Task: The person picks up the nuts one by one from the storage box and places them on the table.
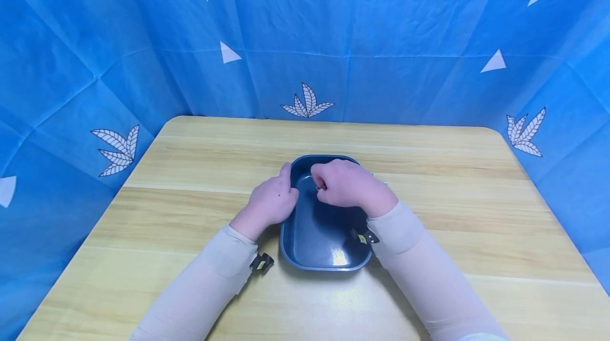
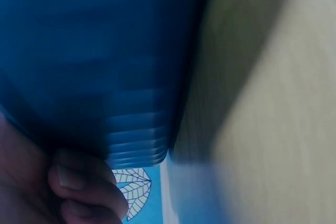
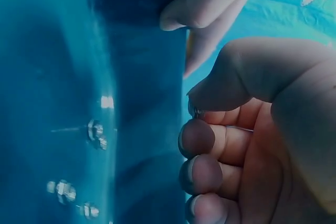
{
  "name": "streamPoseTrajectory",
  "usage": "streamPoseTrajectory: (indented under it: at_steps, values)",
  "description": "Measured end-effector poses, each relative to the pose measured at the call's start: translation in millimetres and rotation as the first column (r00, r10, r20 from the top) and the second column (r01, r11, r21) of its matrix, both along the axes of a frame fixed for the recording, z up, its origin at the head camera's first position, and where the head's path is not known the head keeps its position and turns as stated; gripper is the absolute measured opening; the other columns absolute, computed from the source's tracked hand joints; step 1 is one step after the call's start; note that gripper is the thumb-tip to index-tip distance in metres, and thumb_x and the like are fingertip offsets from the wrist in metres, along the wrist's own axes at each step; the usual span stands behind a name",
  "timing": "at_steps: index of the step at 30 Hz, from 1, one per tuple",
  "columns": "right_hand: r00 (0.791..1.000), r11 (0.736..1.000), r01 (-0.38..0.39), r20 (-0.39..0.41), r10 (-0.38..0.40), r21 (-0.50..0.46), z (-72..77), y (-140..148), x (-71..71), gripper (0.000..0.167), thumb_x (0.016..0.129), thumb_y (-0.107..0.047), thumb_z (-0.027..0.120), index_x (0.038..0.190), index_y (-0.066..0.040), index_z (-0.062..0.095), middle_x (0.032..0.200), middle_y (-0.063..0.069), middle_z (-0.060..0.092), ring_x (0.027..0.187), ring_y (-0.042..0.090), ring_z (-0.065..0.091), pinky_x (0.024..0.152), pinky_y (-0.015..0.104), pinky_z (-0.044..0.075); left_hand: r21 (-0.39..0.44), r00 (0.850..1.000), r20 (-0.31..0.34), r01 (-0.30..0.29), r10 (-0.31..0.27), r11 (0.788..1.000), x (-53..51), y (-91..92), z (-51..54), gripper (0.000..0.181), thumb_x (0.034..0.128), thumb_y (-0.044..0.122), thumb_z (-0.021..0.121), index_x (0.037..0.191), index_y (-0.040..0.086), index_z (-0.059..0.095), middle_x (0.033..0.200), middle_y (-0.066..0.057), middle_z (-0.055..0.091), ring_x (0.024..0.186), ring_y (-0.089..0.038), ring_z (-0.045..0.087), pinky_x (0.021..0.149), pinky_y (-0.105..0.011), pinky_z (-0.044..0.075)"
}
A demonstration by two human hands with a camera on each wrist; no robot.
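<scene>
A dark blue-grey rectangular tray (image 1: 305, 245) with rounded corners sits on the table. My left hand (image 1: 272, 197) grips its left rim, thumb inside the wall and index finger straight along the outside; in the left wrist view curled fingers (image 2: 86, 187) show beside the outer wall. Over the tray's far half, my right hand (image 1: 345, 185) pinches a small shiny pin (image 3: 197, 113) between thumb and index finger, mostly hidden by the fingertips. Several small clear pushpins (image 3: 96, 131) lie inside the tray in the right wrist view; from the head view the right hand covers them.
Tiny shiny pieces (image 1: 384, 182) show to the right of the tray, just past the right wrist. The wooden table (image 1: 476, 214) reaches to a blue patterned cloth (image 1: 405, 23) at the back and sides. Each sleeve carries a small black wrist camera (image 1: 261, 263).
</scene>
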State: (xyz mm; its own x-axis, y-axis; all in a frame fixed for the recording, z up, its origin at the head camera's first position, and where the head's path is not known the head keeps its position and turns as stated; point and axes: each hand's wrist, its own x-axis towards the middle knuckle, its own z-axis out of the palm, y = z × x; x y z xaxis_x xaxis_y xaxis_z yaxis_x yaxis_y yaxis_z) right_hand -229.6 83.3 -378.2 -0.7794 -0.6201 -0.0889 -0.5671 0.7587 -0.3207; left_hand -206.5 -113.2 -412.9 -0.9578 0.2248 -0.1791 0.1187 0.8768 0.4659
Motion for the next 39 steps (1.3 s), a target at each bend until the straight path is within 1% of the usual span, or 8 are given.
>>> streamPoseTrajectory:
  at_steps: [9, 15, 19, 24, 28, 34, 39]
  values:
    - [1.000, 0.999, 0.003, 0.006, -0.003, -0.052, 22.0, 8.5, 7.8, 0.012, 0.088, -0.012, 0.063, 0.082, -0.019, 0.055, 0.066, -0.004, 0.055, 0.065, 0.017, 0.054, 0.061, 0.032, 0.044, 0.000, 1.000, -0.006, -0.013, 0.013, 1.000, -0.2, 0.4, -1.0, 0.070, 0.1029, 0.027, 0.045, 0.160, 0.000, 0.015, 0.070, -0.007, 0.056, 0.060, -0.022, 0.056, 0.056, -0.036, 0.044]
    - [0.999, 0.995, 0.039, -0.001, -0.039, -0.095, 34.9, 20.1, 10.9, 0.010, 0.085, -0.010, 0.062, 0.083, -0.018, 0.055, 0.067, -0.004, 0.055, 0.064, 0.017, 0.054, 0.060, 0.033, 0.045, 0.001, 1.000, -0.014, -0.010, 0.010, 1.000, 0.0, 0.1, -1.2, 0.069, 0.1027, 0.026, 0.045, 0.160, 0.000, 0.016, 0.071, -0.006, 0.057, 0.063, -0.021, 0.058, 0.057, -0.036, 0.046]
    - [0.997, 0.991, 0.066, -0.022, -0.069, -0.117, 41.1, 28.7, 11.4, 0.010, 0.084, -0.009, 0.061, 0.083, -0.018, 0.056, 0.065, -0.003, 0.053, 0.062, 0.017, 0.053, 0.060, 0.034, 0.044, 0.007, 1.000, -0.013, -0.011, 0.011, 1.000, 0.2, -0.4, -1.5, 0.069, 0.1027, 0.026, 0.045, 0.160, 0.000, 0.016, 0.070, -0.006, 0.057, 0.062, -0.022, 0.058, 0.057, -0.036, 0.045]
    - [0.993, 0.988, 0.109, -0.029, -0.113, -0.109, 43.9, 38.1, 9.2, 0.007, 0.084, -0.011, 0.060, 0.087, -0.017, 0.058, 0.063, -0.002, 0.052, 0.060, 0.018, 0.051, 0.059, 0.035, 0.043, 0.015, 1.000, -0.012, -0.013, 0.013, 1.000, 0.6, -0.3, -1.1, 0.069, 0.1028, 0.025, 0.045, 0.160, 0.001, 0.015, 0.068, -0.006, 0.056, 0.057, -0.022, 0.056, 0.054, -0.037, 0.044]
    - [0.991, 0.988, 0.121, -0.044, -0.126, -0.098, 45.2, 44.6, 6.2, 0.005, 0.084, -0.012, 0.059, 0.087, -0.016, 0.058, 0.064, -0.002, 0.052, 0.060, 0.018, 0.051, 0.061, 0.036, 0.042, 0.019, 1.000, -0.008, -0.013, 0.013, 1.000, 0.9, -0.1, -0.7, 0.069, 0.1028, 0.024, 0.045, 0.160, 0.001, 0.015, 0.067, -0.006, 0.056, 0.056, -0.022, 0.056, 0.054, -0.037, 0.044]
    - [0.989, 0.985, 0.147, -0.018, -0.149, -0.087, 41.4, 54.5, 1.0, 0.005, 0.085, -0.013, 0.058, 0.089, -0.017, 0.059, 0.066, -0.002, 0.054, 0.062, 0.018, 0.051, 0.062, 0.036, 0.042, 0.031, 1.000, 0.001, -0.014, 0.014, 0.999, 1.1, -0.3, -0.1, 0.069, 0.1030, 0.025, 0.044, 0.160, 0.001, 0.014, 0.067, -0.006, 0.056, 0.054, -0.022, 0.056, 0.053, -0.036, 0.044]
    - [0.986, 0.984, 0.163, -0.014, -0.165, -0.071, 37.7, 61.0, -3.5, 0.006, 0.086, -0.013, 0.057, 0.089, -0.016, 0.061, 0.067, -0.002, 0.055, 0.062, 0.018, 0.052, 0.063, 0.037, 0.043, 0.041, 1.000, 0.008, -0.016, 0.016, 0.999, 1.3, -0.4, 0.5, 0.069, 0.1032, 0.025, 0.044, 0.161, 0.001, 0.014, 0.067, -0.006, 0.056, 0.054, -0.023, 0.056, 0.052, -0.036, 0.044]
